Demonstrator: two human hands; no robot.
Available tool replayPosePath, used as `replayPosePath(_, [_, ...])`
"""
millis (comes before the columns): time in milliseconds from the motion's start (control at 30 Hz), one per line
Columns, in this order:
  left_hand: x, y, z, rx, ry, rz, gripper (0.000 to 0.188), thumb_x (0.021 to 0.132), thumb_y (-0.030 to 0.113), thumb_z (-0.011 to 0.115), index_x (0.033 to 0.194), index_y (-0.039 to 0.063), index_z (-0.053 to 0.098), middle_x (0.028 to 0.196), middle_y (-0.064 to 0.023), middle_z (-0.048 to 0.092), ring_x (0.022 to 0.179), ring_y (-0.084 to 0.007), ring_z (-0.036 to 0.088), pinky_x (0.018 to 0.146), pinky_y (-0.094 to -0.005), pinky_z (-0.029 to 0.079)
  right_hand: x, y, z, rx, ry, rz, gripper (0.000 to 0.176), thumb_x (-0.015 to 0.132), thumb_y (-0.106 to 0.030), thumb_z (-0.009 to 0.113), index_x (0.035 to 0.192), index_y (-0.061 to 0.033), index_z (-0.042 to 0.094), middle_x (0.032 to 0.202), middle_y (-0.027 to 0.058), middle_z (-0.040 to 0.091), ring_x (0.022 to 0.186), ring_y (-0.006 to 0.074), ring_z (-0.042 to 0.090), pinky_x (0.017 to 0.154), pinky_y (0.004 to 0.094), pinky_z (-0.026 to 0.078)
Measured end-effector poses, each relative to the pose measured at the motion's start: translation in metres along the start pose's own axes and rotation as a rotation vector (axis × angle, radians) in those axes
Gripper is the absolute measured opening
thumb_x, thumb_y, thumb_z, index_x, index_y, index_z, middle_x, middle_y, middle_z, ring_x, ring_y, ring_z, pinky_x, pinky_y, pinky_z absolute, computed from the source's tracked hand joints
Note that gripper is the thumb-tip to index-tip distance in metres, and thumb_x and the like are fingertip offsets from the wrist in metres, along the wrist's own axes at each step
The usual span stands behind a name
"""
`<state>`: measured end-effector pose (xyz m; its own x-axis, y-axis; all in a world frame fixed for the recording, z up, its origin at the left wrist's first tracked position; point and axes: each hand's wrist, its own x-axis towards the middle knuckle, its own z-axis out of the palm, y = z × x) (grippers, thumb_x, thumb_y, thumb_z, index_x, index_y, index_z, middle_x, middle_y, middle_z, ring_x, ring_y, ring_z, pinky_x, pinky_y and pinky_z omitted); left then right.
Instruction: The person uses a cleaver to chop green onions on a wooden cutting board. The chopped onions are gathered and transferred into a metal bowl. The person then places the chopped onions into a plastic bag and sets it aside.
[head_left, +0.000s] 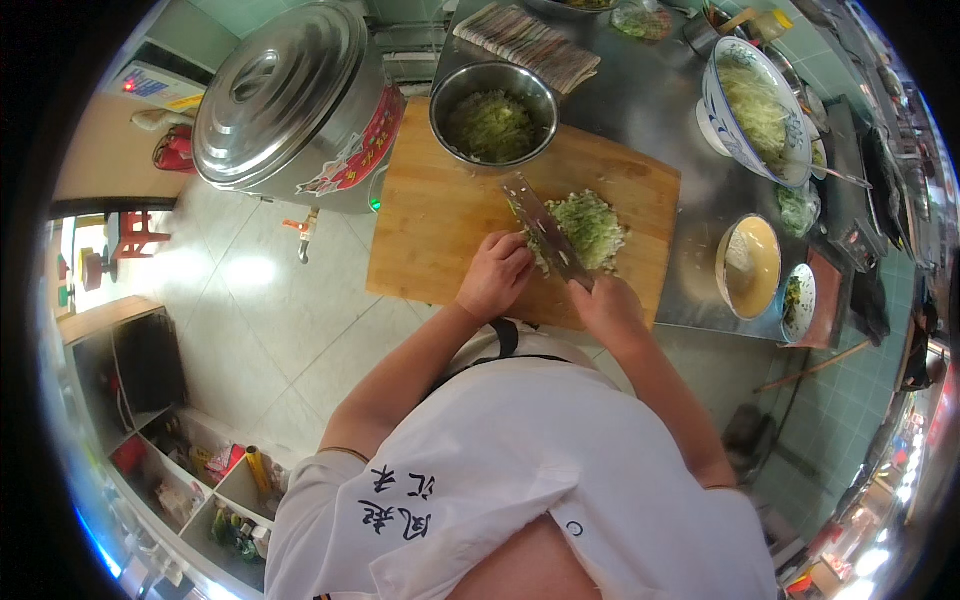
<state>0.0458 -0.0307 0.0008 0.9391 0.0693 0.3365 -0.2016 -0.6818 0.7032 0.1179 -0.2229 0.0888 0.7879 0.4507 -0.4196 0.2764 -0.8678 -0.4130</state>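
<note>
A wide-bladed kitchen knife stands over the wooden cutting board, its handle in the grip of my right hand. To the right of the blade lies a pile of finely chopped pale green vegetable. My left hand is on the other side of the blade, fingers curled against green vegetable that they partly hide. Beyond the knife, a steel bowl rests on the board's far edge and holds more chopped green vegetable.
A large lidded steel pot stands left of the board. Behind the bowl lies a striped folded cloth. On the steel counter are a patterned bowl of pale shreds, a yellow-lined bowl with white powder and a speckled bowl.
</note>
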Motion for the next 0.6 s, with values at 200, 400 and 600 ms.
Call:
replayPosePath(200, [0.003, 0.0, 0.001, 0.005, -0.01, -0.004, 0.011, 0.079, 0.01, 0.068, 0.089, 0.007, 0.065, 0.107, -0.0108, 0.061, 0.105, -0.0339, 0.056, 0.093, -0.0419, 0.048, -0.017, -0.004, -0.015, -0.106, -0.096, 0.0, 0.032, 0.093, -0.03, 0.058, 0.087, -0.0006, 0.07, 0.084, 0.0246, 0.068, 0.081, 0.0439, 0.066, 0.073, 0.0523, 0.053])
replayPosePath(400, [0.002, -0.003, 0.003, 0.023, -0.018, -0.008, 0.009, 0.08, 0.01, 0.067, 0.088, 0.006, 0.066, 0.105, -0.0109, 0.061, 0.102, -0.0344, 0.057, 0.092, -0.0424, 0.049, -0.004, -0.009, -0.01, -0.123, -0.148, -0.027, 0.034, 0.093, -0.029, 0.058, 0.084, 0.0021, 0.068, 0.081, 0.0265, 0.067, 0.081, 0.0455, 0.065, 0.074, 0.0524, 0.051])
replayPosePath(600, [0.003, -0.002, 0.002, 0.028, 0.002, 0.003, 0.011, 0.081, 0.011, 0.067, 0.09, 0.005, 0.068, 0.107, -0.0112, 0.062, 0.102, -0.0343, 0.058, 0.091, -0.0432, 0.05, 0.012, -0.014, 0.0, -0.084, -0.091, 0.007, 0.036, 0.093, -0.03, 0.058, 0.082, 0.0023, 0.07, 0.081, 0.0256, 0.068, 0.081, 0.0445, 0.066, 0.074, 0.0521, 0.053])
